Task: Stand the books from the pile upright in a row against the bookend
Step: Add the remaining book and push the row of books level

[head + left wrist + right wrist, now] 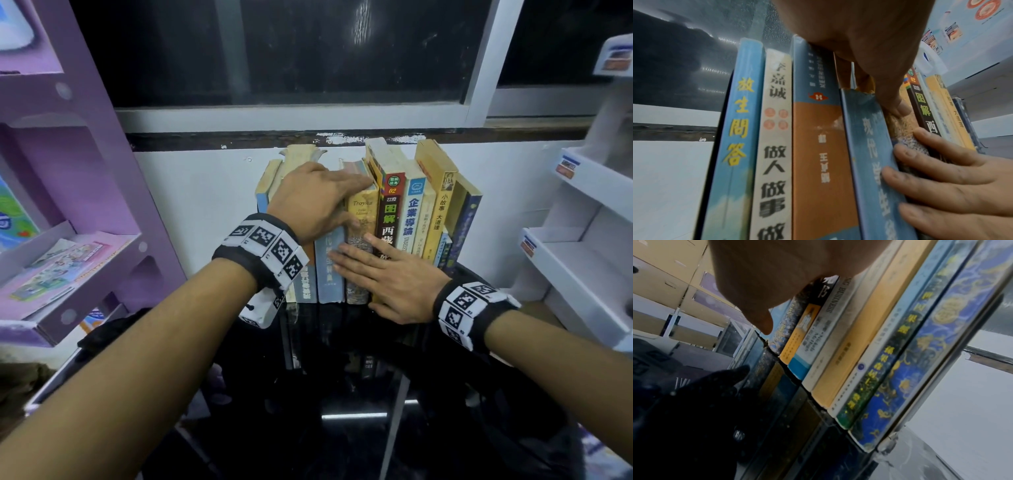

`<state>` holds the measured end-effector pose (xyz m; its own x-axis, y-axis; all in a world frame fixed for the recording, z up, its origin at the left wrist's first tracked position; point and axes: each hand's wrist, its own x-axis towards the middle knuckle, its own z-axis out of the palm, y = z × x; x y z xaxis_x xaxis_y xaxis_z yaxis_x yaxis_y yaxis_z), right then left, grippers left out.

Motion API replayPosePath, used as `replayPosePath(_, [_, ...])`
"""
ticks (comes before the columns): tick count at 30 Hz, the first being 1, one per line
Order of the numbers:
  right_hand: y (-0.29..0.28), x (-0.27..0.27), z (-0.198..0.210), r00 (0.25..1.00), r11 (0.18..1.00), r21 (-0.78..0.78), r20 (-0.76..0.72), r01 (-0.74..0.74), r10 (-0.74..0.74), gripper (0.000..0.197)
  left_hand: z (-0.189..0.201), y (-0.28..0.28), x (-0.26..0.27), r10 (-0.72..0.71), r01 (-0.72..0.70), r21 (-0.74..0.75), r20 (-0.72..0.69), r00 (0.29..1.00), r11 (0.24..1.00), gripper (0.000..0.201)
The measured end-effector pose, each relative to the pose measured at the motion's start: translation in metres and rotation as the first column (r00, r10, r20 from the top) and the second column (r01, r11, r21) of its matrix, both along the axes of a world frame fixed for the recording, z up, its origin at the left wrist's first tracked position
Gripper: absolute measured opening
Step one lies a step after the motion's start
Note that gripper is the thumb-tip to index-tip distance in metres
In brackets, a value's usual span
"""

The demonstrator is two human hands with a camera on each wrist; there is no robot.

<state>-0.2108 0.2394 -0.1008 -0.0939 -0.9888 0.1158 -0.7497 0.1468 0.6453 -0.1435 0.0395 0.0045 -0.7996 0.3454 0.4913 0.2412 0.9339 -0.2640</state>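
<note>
Several books stand upright in a row on the glossy black table (342,394), spines toward me. My left hand (346,202) lies over their tops and grips the yellow book (361,212), thumb (894,105) on its spine. Beside it stands a worn blue-grey book (869,146). My right hand (363,260) is flat, its straight fingers (931,170) pressing on the spines of these two books. At the row's right end a dark blue patterned book (910,369) leans on a clear bookend (890,441). The row's left end is partly hidden by my wrist.
A purple shelf unit (102,171) with printed sheets stands at the left. White shelves (582,240) stand at the right. The white wall (205,205) and a dark window ledge (239,138) run just behind the books.
</note>
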Motion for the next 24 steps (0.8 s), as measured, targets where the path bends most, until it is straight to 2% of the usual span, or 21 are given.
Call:
replayPosePath(7, [0.004,0.006,0.006,1.0,1.0,0.018,0.018,-0.008,0.008,0.078,0.003,0.004,0.003,0.012,-0.012,0.017,0.016,1.0,1.0,0.064])
replayPosePath(9, [0.009,0.007,0.008,1.0,1.0,0.017,0.006,-0.017,0.016,0.074,0.006,0.008,0.004,-0.007,0.006,0.079,0.011,1.0,0.997,0.064])
replayPosePath(13, [0.025,0.01,0.008,0.999,1.0,0.006,0.021,-0.026,0.026,0.07,0.011,0.024,0.001,-0.077,0.076,0.297,-0.007,0.997,0.952,0.07])
replayPosePath(20, [0.041,0.0,0.002,0.998,0.999,0.04,0.057,-0.012,0.01,0.075,0.011,0.049,-0.026,-0.112,0.064,0.364,0.113,0.987,0.929,0.078])
replayPosePath(24, [0.042,-0.012,-0.001,0.997,0.997,0.071,0.073,-0.031,0.025,0.079,0.003,0.048,-0.037,-0.168,0.104,0.447,0.106,0.98,0.888,0.07])
